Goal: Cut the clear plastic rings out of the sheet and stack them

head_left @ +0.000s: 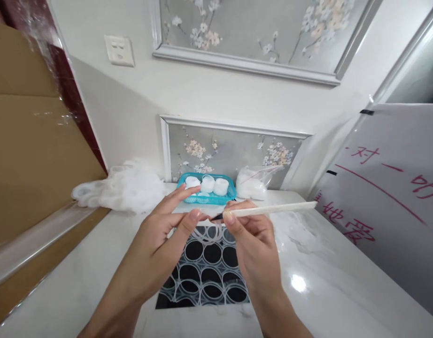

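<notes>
My right hand [253, 239] pinches a long white tool [276, 209] with a dark tip that points left toward my left hand. My left hand [165, 234] is raised beside it, thumb and fingers pinched on a small clear ring [188, 216] that is hard to make out. Both hands hover above a dark mat [205, 265] covered with rows of clear plastic rings. Behind them a teal basket [206, 196] holds several white rolls.
A white marble table [329, 281] carries everything. A heap of clear rings in plastic [121, 188] lies at back left and a clear bag [253, 183] at back right. Cardboard [29, 141] leans at left. A whiteboard with red writing [389, 197] stands at right.
</notes>
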`<state>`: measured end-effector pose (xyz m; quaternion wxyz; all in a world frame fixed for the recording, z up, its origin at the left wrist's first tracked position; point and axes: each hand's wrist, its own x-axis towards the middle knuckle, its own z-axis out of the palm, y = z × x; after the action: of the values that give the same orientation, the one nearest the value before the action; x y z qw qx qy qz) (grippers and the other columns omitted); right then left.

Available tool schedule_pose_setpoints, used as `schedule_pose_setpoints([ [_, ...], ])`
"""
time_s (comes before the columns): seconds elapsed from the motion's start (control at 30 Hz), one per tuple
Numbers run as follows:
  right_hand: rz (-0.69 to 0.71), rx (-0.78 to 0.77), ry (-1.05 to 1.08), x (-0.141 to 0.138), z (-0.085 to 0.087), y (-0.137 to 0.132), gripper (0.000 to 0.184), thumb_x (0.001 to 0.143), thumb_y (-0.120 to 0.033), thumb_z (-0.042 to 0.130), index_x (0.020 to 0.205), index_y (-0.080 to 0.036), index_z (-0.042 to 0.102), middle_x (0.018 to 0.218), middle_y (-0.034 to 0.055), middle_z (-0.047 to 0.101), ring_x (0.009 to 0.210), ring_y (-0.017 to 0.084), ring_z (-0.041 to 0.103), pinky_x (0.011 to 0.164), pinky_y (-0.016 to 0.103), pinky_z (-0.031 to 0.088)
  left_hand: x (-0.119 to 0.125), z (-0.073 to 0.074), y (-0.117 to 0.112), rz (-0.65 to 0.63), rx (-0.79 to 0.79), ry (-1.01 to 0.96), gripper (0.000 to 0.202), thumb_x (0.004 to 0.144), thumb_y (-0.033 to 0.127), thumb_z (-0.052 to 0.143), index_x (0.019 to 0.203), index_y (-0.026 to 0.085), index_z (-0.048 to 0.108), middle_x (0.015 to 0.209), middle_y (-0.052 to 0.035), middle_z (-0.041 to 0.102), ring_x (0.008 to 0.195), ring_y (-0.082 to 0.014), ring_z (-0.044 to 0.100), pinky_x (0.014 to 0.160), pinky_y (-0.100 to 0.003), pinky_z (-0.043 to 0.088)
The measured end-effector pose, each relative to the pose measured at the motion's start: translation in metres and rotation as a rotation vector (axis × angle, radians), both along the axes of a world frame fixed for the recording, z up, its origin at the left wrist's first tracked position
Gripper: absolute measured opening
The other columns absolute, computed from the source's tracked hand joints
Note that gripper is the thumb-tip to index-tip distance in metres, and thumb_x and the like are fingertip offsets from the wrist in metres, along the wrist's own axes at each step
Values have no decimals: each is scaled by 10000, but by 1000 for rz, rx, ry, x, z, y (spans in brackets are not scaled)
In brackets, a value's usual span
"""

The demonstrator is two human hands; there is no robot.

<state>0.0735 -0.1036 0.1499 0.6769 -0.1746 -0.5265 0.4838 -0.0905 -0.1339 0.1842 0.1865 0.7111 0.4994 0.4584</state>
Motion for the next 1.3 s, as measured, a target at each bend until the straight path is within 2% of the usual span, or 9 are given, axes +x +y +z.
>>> schedule_pose_setpoints([
  [0.13,31,59,-2,-1,0,-2,84,886,-234,694,830,-266,747,779,-15,675,794,156,629,779,324,498,0,2,3,-154,-99,-144,316,937,546,567,984,335,797,1455,8,548,1421,-326,406,1182,-536,311],
  [0.23,55,61,2,-3,-1,-1,82,887,-232,694,849,-273,755,791,-14,676,788,155,628,754,318,502,6,3,7,-217,-147,-279,239,888,512,661,890,326,810,1431,2,571,1390,-329,452,1140,-525,383],
  [0.43,97,25,11,-4,-1,-1,81,878,-234,702,836,-280,753,797,-16,682,806,156,635,784,326,500,15,1,17,-245,-172,-479,160,850,411,726,788,288,807,1305,-24,670,1423,-313,409,1133,-508,400],
  [0.57,86,1,-11,-3,-3,-1,75,853,-262,710,788,-280,743,770,1,687,844,194,628,846,386,493,16,0,20,-230,-171,-536,227,819,401,745,651,250,767,1278,-26,685,1378,-324,472,1117,-520,425],
  [0.77,135,140,-186,10,-5,11,30,797,-343,747,777,-321,750,639,-1,710,913,260,635,994,522,445,10,3,19,-230,-163,-575,229,792,447,758,662,259,766,1202,-29,722,1341,-326,517,1056,-527,496],
  [1.0,303,231,-507,28,-1,27,95,875,-283,682,834,-308,765,785,-6,777,1013,242,677,1107,536,382,-1,4,20,-228,-65,-546,191,846,415,735,696,306,782,1222,11,711,1358,-287,503,1119,-533,436],
  [1.13,364,211,-565,29,-4,34,67,861,-305,707,823,-308,762,816,-19,765,1041,242,699,1168,561,308,-3,8,14,-267,-67,-393,199,865,416,712,716,314,794,1322,18,653,1400,-295,450,1167,-552,361],
  [1.2,348,191,-485,27,-5,37,31,826,-321,743,801,-315,760,888,-15,775,1177,267,649,1206,569,240,-6,8,9,-260,-60,-285,196,866,415,709,720,317,797,1378,23,611,1422,-306,414,1175,-560,341],
  [1.3,314,117,-153,23,-4,36,113,750,-414,790,709,-333,721,1081,-31,768,1330,292,539,1215,575,232,-11,9,4,-207,41,-156,202,862,411,708,702,322,794,1361,18,624,1446,-312,372,1199,-567,290],
])
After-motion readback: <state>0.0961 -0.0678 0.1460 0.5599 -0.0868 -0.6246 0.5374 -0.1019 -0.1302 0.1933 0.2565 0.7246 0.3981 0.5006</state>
